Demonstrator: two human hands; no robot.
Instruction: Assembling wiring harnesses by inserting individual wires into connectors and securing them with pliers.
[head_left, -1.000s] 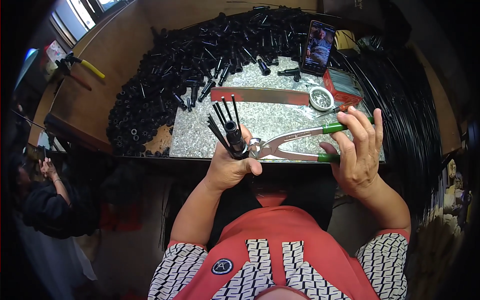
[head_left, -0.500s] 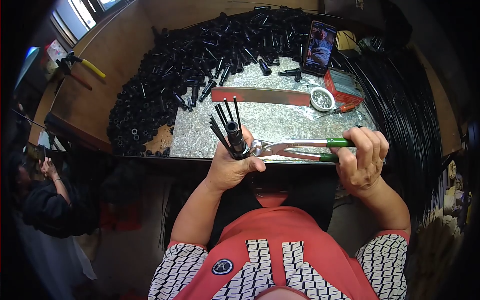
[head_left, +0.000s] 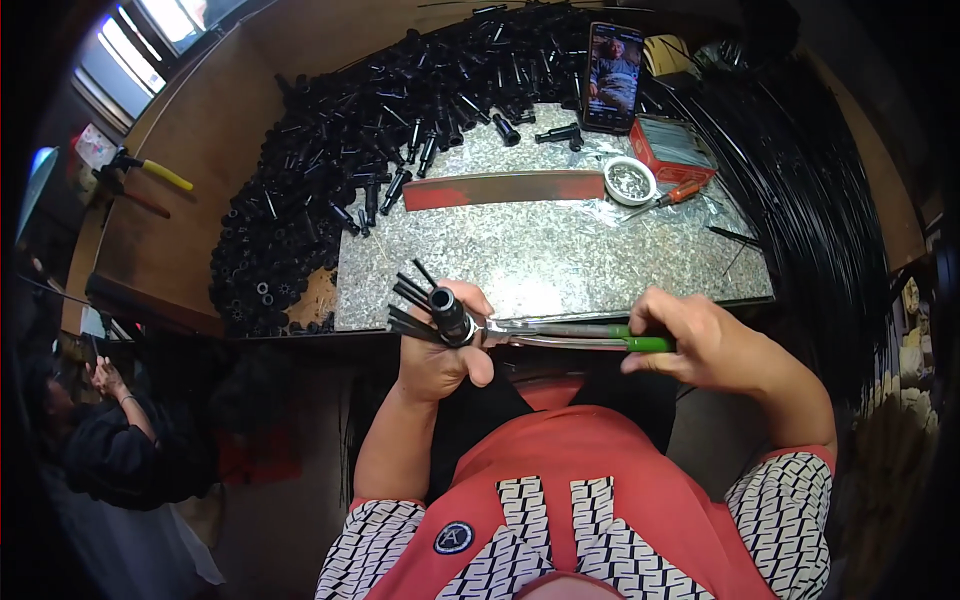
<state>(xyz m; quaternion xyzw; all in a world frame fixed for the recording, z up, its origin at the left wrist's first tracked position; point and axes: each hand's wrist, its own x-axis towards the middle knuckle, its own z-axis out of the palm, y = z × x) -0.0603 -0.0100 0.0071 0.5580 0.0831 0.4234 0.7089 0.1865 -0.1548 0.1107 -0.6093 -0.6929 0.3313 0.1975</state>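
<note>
My left hand (head_left: 428, 372) is closed around a black tubular fitting (head_left: 446, 308) that stands with its round opening upward. Several thin black rods (head_left: 408, 292) fan out beside the fitting, toward the upper left. In my right hand (head_left: 697, 343) are long metal pincers (head_left: 570, 332), gripped by their green handles. The handles lie close together. The jaws meet the fitting's side at a shiny metal band, partly hidden by my left fingers and thumb.
Black tubular parts (head_left: 395, 130) are heaped behind a speckled worktop (head_left: 480, 235). On it are a red strip (head_left: 505, 188), a white bowl (head_left: 629, 182) of small metal pieces, a screwdriver (head_left: 682, 192), a red box (head_left: 672, 150) and a propped phone (head_left: 612, 78). Long black rods (head_left: 800, 190) lie right; a person (head_left: 125, 430) is left.
The pincers' handles have come closer together in my right hand. Both hands have moved slightly down and left, and the fitting with its rods has tilted further left.
</note>
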